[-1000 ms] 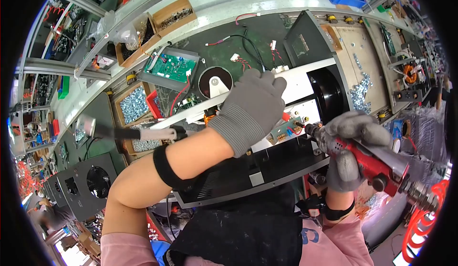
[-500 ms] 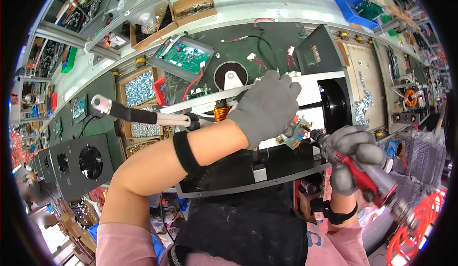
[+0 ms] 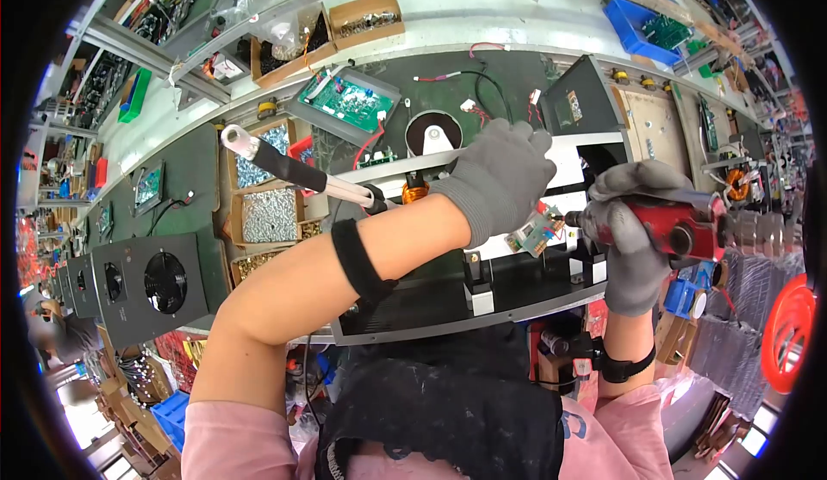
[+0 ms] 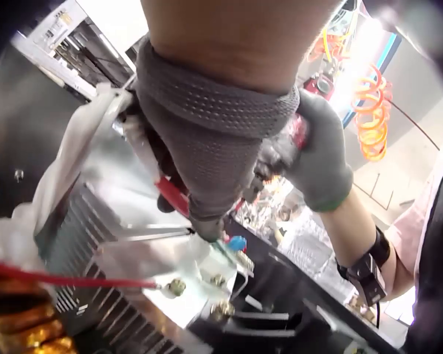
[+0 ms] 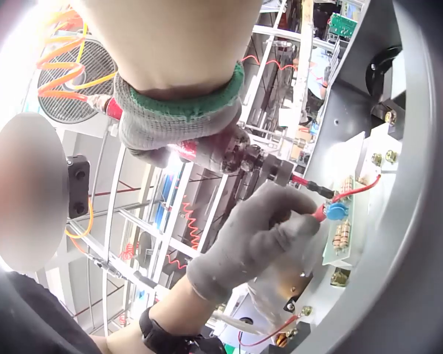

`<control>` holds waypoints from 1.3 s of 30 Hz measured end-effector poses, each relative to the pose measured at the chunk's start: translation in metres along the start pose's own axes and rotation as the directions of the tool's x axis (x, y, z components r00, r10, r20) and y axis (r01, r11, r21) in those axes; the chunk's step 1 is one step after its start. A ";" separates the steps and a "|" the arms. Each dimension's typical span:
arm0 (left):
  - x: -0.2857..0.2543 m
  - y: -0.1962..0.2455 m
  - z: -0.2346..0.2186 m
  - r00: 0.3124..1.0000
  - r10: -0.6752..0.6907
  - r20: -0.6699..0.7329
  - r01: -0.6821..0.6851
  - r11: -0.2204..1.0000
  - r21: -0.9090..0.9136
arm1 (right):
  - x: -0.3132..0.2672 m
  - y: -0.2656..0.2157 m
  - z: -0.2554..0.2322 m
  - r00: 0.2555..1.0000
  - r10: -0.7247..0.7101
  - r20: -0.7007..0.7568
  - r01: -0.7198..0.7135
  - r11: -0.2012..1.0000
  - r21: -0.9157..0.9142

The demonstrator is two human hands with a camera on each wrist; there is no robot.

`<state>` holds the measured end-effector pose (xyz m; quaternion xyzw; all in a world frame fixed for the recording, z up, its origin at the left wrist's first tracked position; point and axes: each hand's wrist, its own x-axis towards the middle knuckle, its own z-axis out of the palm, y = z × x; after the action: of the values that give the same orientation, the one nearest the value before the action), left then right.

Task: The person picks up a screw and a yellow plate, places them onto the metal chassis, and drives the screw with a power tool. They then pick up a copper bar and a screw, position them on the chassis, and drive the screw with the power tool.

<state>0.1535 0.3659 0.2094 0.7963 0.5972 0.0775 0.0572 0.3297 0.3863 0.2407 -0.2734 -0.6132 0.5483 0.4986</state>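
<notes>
My gloved left hand (image 3: 508, 179) reaches over the open black metal chassis (image 3: 413, 318). Its thumb and fingertips pinch a red-sleeved lead (image 5: 320, 213) right beside a blue disc component (image 5: 337, 212). That disc sits on a small circuit board (image 3: 538, 232) with striped resistors (image 5: 342, 236), tilted against the white panel (image 3: 564, 160). My gloved right hand (image 3: 637, 230) grips a red power screwdriver (image 3: 676, 224), its bit pointing left at the board. In the right wrist view the dark bit tip (image 5: 325, 192) comes close to the resistors.
A thick white cable (image 3: 349, 189) with a black sleeve sticks out left of the chassis. A green board in a grey tray (image 3: 349, 105) and screw bins (image 3: 269, 215) stand behind and left. An orange coiled hose (image 5: 59, 70) hangs by the screwdriver. A fan panel (image 3: 155, 282) stands far left.
The small circuit board has turned from lying along the panel to a tilted angle. The screwdriver's rear end has swung up, so it lies nearly level. The head view has shifted.
</notes>
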 end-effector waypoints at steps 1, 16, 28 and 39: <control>-0.001 -0.001 -0.006 1.000 0.001 -0.009 -0.001 1.000 0.010 | 0.001 -0.003 -0.001 0.997 -0.078 -0.003 0.078 0.997 0.029; -0.056 0.024 -0.042 0.882 -0.153 0.446 0.300 -0.548 -0.781 | -0.006 -0.073 0.018 0.881 -0.473 -0.004 0.440 0.817 0.371; -0.056 0.038 -0.027 0.917 -0.173 0.358 0.207 -0.562 -0.801 | -0.012 -0.077 0.014 0.861 -0.506 0.056 0.469 0.831 0.299; -0.026 0.036 -0.033 0.899 -0.094 0.428 0.409 -0.173 -0.896 | 0.017 -0.061 -0.016 0.922 -0.387 0.027 0.340 0.839 0.425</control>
<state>0.1744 0.3310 0.2475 0.3524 0.4730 0.3949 0.7044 0.3511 0.3918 0.3023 -0.0094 -0.5512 0.5747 0.6048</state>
